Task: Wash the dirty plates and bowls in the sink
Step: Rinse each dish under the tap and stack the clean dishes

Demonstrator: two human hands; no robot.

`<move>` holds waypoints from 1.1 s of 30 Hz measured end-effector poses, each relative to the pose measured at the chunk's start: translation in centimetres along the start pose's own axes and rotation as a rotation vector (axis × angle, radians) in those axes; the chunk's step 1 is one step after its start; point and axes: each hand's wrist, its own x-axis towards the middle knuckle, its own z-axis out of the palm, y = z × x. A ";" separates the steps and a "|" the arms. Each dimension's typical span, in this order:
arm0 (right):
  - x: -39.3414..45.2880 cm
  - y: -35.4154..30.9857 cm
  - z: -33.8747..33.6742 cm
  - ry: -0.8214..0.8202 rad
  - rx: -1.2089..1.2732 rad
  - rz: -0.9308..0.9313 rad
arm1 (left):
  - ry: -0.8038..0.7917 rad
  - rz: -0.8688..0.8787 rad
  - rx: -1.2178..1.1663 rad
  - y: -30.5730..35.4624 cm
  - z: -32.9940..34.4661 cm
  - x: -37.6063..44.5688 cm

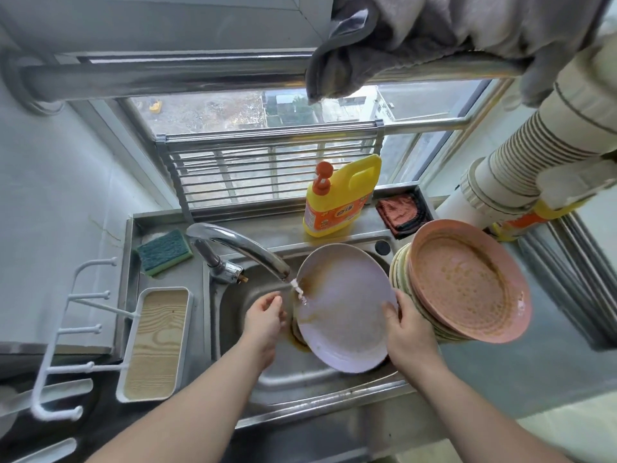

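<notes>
The right hand (409, 325) grips the pale lilac round plate (344, 309) by its right rim, tilted over the steel sink (240, 305) under the running chrome tap (240, 248). The left hand (265, 315) – fingers loosely curled, holding nothing – hovers beside the stream. A stack of dirty pink plates (467, 282) sits on the counter's right edge.

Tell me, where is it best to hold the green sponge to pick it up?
Pinch the sponge across its two long sides, coming from above with the left hand. It lies flat on the sink ledge, green side up, nothing on it; the faucet stands to its right.
</notes>
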 end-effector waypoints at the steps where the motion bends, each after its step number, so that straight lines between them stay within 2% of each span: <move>1: -0.4 0.0 -0.5 0.034 -0.047 -0.027 | 0.056 0.017 0.000 0.1 1.0 0.4; 3: -0.9 0.2 -1.1 0.101 -0.103 -0.050 | 0.063 -0.030 -0.041 0.4 3.1 0.6; 8: -1.2 0.7 -0.9 0.148 -0.122 -0.024 | -0.088 -0.392 -0.344 1.5 6.6 -0.4; 13: -1.1 0.8 -0.9 0.145 -0.137 0.064 | -0.246 -0.492 -0.526 -0.1 6.8 -0.1; 15: -1.2 0.7 -0.7 0.124 -0.137 0.084 | -0.274 -0.474 -0.523 -0.5 6.3 0.1; 21: -0.5 0.6 0.8 0.095 -0.073 0.152 | -0.286 -0.259 -0.415 0.7 5.1 -1.0; 23: -0.2 0.5 1.2 0.087 -0.065 0.146 | -0.267 -0.262 -0.337 1.4 5.0 -1.4; 28: -0.4 0.1 1.8 0.086 -0.070 0.146 | -0.240 -0.335 -0.396 1.6 4.5 -0.7; 33: -0.5 -0.2 2.1 0.054 -0.047 0.119 | -0.266 -0.270 -0.340 1.5 4.3 -1.0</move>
